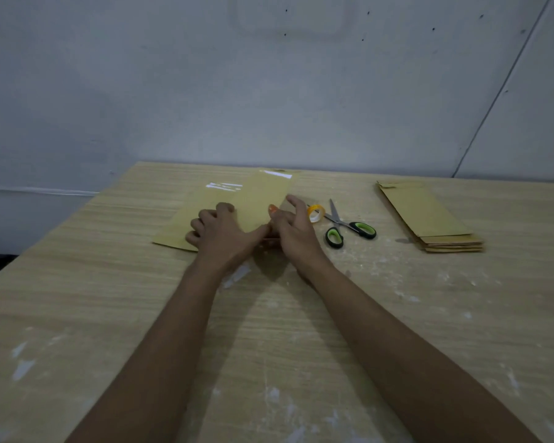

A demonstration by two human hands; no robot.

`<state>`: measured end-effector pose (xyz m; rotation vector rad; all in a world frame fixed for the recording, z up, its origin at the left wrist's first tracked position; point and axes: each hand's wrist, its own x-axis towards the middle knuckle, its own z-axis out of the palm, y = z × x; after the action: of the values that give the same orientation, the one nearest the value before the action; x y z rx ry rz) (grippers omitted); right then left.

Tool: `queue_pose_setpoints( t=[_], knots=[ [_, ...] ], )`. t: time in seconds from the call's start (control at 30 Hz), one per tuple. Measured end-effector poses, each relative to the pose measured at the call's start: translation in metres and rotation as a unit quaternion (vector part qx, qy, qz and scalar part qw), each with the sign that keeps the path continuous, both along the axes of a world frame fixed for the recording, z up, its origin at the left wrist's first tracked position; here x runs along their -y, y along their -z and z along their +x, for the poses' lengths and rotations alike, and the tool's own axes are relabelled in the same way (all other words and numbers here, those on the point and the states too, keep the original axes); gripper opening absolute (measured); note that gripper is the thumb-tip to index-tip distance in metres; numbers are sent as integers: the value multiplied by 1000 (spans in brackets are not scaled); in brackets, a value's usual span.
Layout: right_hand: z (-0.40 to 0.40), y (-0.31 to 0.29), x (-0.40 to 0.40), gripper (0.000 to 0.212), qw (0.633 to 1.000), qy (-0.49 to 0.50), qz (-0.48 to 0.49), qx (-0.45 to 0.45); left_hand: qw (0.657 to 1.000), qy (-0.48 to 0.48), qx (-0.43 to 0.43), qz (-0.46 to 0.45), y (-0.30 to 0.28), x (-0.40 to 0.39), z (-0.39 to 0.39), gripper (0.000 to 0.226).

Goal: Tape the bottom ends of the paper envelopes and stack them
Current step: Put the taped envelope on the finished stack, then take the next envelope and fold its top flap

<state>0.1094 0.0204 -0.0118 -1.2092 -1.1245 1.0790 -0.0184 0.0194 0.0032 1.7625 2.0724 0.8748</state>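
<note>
Left hand: the left hand (219, 230) is curling its fingers on the flat envelopes (205, 215) near the middle of the table (109, 298), seemingly pinning them; whether it is gripping an edge I cannot tell.
Right hand: the right hand (293, 230) is pinching the near end of the top envelope (263, 199), other fingers spread loosely.
Top envelope: it is lying slanted across the flat ones, its far end reaching toward the table's far edge, where a shiny tape strip (277, 174) is showing.
Step, as I judge it: a taped envelope is being laid onto the stack.
Doing it well: the left hand should be keeping the lower sheets from sliding while the right is swinging the top one square, edges matching, taped ends together.
Risk: the slanted sheet could be skewing the stack if released now.
Tools: the tape roll (315, 213) and scissors (346, 227) are lying just right of the right hand.
Pile: more envelopes (429, 215) are waiting near the table's far right corner, probably untaped.
</note>
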Motion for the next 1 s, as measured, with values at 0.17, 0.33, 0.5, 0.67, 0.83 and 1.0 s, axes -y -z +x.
queue_pose_setpoints(
  t=[0.17,0.33,0.5,0.67,0.83,1.0],
  knots=[
    [8,-2,-2,64,1000,6,16,1,995,68,-25,-72,-9,6,-2,108],
    [18,-2,4,49,993,7,19,113,1000,-5,15,3,3,-7,-11,44],
    [36,-6,21,25,965,-28,46,257,998,21,-54,-24,16,-10,-24,42],
    [55,-6,37,21,938,-50,64,336,993,24,-105,-45,22,-17,-27,54],
    [65,-3,41,21,938,-62,59,337,989,18,-125,-83,27,-19,-34,56],
    [67,0,41,21,945,-64,53,316,982,11,-144,-121,27,-19,-33,65]
  ],
)
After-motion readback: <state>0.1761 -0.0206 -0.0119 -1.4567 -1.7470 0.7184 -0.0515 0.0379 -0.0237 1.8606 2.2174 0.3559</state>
